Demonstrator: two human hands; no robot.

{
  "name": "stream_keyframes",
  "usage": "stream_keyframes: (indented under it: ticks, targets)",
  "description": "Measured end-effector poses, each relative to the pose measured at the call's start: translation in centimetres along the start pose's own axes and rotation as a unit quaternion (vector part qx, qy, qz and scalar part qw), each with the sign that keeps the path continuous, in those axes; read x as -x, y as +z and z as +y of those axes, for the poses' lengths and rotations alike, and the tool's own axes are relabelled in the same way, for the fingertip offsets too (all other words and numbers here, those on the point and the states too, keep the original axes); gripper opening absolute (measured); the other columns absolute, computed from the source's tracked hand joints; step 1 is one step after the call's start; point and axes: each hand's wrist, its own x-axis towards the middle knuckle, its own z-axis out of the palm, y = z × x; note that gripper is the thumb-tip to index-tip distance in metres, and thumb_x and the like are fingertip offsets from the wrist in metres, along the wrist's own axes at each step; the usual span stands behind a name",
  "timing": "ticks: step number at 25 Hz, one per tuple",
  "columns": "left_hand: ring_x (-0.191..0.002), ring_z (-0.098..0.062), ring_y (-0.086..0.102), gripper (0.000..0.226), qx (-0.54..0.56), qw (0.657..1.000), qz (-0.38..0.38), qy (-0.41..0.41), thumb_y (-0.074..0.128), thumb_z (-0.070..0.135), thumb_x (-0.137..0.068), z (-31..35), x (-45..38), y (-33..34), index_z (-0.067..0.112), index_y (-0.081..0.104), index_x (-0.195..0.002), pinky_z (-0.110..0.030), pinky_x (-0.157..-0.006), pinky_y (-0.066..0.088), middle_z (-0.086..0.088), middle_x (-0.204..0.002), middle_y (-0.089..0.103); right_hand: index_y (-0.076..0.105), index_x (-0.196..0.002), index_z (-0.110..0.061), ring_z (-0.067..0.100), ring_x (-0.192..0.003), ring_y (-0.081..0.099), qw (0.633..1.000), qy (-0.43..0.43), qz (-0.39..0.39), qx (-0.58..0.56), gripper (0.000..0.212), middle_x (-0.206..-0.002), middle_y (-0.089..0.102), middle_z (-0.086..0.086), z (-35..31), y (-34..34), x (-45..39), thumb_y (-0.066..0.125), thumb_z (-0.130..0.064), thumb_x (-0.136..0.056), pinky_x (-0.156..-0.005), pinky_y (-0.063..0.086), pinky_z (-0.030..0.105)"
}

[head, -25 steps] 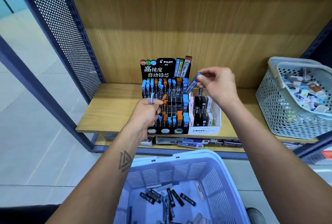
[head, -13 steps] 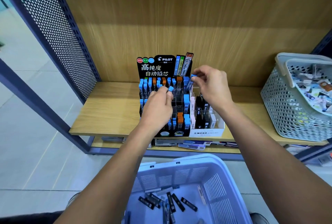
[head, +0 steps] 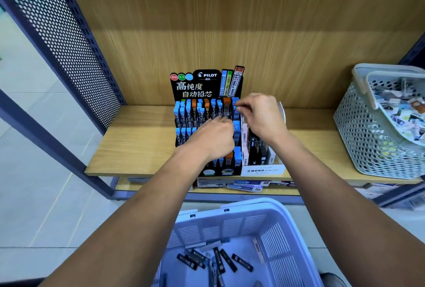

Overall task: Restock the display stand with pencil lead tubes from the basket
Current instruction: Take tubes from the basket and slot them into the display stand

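Apparently both hands (head: 239,130) reach display stand (head: 207,84)

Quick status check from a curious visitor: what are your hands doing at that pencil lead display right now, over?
Both hands at black display stand. Right hand pinching blue-capped tube at top row; left hand curled over middle rows, contents unseen. Basket below holds more tubes. Nothing blocking.

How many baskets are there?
2. The grey basket sits on the shelf at the right, full of small packs. The blue basket is low in front of the person, holding loose lead tubes.
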Motion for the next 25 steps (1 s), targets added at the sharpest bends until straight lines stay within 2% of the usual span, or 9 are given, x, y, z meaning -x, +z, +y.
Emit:
stream_keyframes:
  ticks: [4, 6, 8, 10, 12, 14, 17, 21, 25]
  targets:
    - [-0.120, -0.035, 0.051, 0.022, 0.018, 1.000, 0.000, -0.014, 0.040, 0.000, -0.098, 0.0, -0.1, -0.1, 0.000, 0.050, -0.117, -0.041, -0.091, 0.040, -0.019, -0.131, 0.053, 0.075, -0.115, -0.010, 0.028, -0.094, 0.067, 0.999, -0.022, -0.006, 0.031, 0.023, -0.099, 0.070, 0.007, 0.5, 0.5, 0.0, 0.062, -0.007, -0.096, -0.082, 0.056, 0.042]
    - [-0.098, -0.029, 0.056, 0.013, 0.048, 0.999, 0.011, -0.018, 0.040, 0.005, -0.102, -0.4, -0.4, 0.1, 0.003, 0.050, -0.111, -0.032, -0.071, 0.038, -0.016, -0.117, 0.058, 0.070, -0.125, -0.012, 0.029, -0.092, 0.064, 0.998, -0.019, 0.002, 0.055, 0.031, -0.098, 0.062, 0.005, 0.4, 0.2, 0.5, 0.055, -0.005, -0.098, -0.077, 0.055, 0.041]
    - [-0.078, -0.019, 0.054, 0.022, 0.109, 0.993, 0.037, -0.020, 0.039, 0.014, -0.107, -0.5, -0.1, -0.1, 0.002, 0.053, -0.118, -0.030, -0.058, 0.035, -0.011, -0.109, 0.062, 0.067, -0.129, -0.014, 0.024, -0.090, 0.062, 0.999, 0.004, 0.029, 0.032, 0.036, -0.098, 0.059, 0.002, -0.1, -0.5, 1.0, 0.052, -0.005, -0.098, -0.077, 0.054, 0.039]
    - [-0.078, -0.021, 0.055, 0.028, 0.198, 0.975, 0.101, -0.019, 0.040, 0.020, -0.109, -0.2, 0.8, -0.4, 0.003, 0.059, -0.119, -0.031, -0.063, 0.040, -0.006, -0.103, 0.064, 0.072, -0.120, -0.016, 0.014, -0.082, 0.062, 0.993, 0.070, 0.026, -0.095, 0.029, -0.095, 0.065, -0.003, -1.0, -1.3, 1.5, 0.056, -0.008, -0.098, -0.074, 0.051, 0.033]
    - [-0.072, -0.024, 0.057, 0.025, 0.328, 0.934, 0.136, -0.033, 0.045, 0.020, -0.108, 0.1, 2.2, -0.7, 0.005, 0.065, -0.106, -0.035, -0.066, 0.046, -0.003, -0.085, 0.066, 0.076, -0.108, -0.012, 0.011, -0.073, 0.062, 0.928, 0.165, -0.026, -0.334, 0.017, -0.085, 0.071, 0.000, -2.7, -2.5, 2.5, 0.062, -0.012, -0.098, -0.067, 0.049, 0.027]
    - [-0.059, -0.018, 0.050, 0.024, 0.447, 0.883, 0.121, -0.078, 0.050, 0.017, -0.106, 0.1, 3.7, -0.7, 0.006, 0.068, -0.096, -0.033, -0.058, 0.043, -0.001, -0.068, 0.063, 0.076, -0.098, -0.004, 0.013, -0.069, 0.061, 0.865, 0.199, -0.069, -0.455, 0.012, -0.078, 0.071, 0.006, -4.2, -3.5, 3.7, 0.068, -0.012, -0.094, -0.063, 0.050, 0.026]
    - [-0.064, -0.021, 0.041, 0.023, 0.486, 0.861, 0.101, -0.114, 0.057, 0.021, -0.103, -0.3, 5.8, -0.6, 0.007, 0.071, -0.092, -0.035, -0.064, 0.037, -0.004, -0.069, 0.054, 0.075, -0.093, 0.000, 0.014, -0.065, 0.062, 0.853, 0.205, -0.091, -0.472, 0.005, -0.072, 0.071, 0.006, -5.6, -3.9, 4.9, 0.072, 0.000, -0.088, -0.065, 0.054, 0.026]
    - [-0.069, -0.021, 0.040, 0.023, 0.422, 0.897, 0.066, -0.116, 0.050, 0.020, -0.106, -0.7, 8.3, -0.3, 0.011, 0.070, -0.101, -0.034, -0.067, 0.034, -0.003, -0.069, 0.051, 0.075, -0.088, -0.003, 0.017, -0.067, 0.065, 0.877, 0.187, -0.146, -0.418, 0.005, -0.074, 0.072, 0.008, -7.2, -3.8, 6.0, 0.074, 0.002, -0.086, -0.066, 0.056, 0.026]
    - [-0.060, -0.016, 0.051, 0.017, 0.465, 0.867, 0.098, -0.151, 0.060, 0.011, -0.101, -1.9, 9.6, -0.5, 0.004, 0.070, -0.089, -0.030, -0.058, 0.044, -0.007, -0.070, 0.063, 0.074, -0.088, -0.003, 0.021, -0.071, 0.068, 0.856, 0.245, -0.076, -0.450, 0.013, -0.079, 0.072, 0.014, -7.9, -2.7, 6.6, 0.076, 0.007, -0.082, -0.071, 0.057, 0.028]
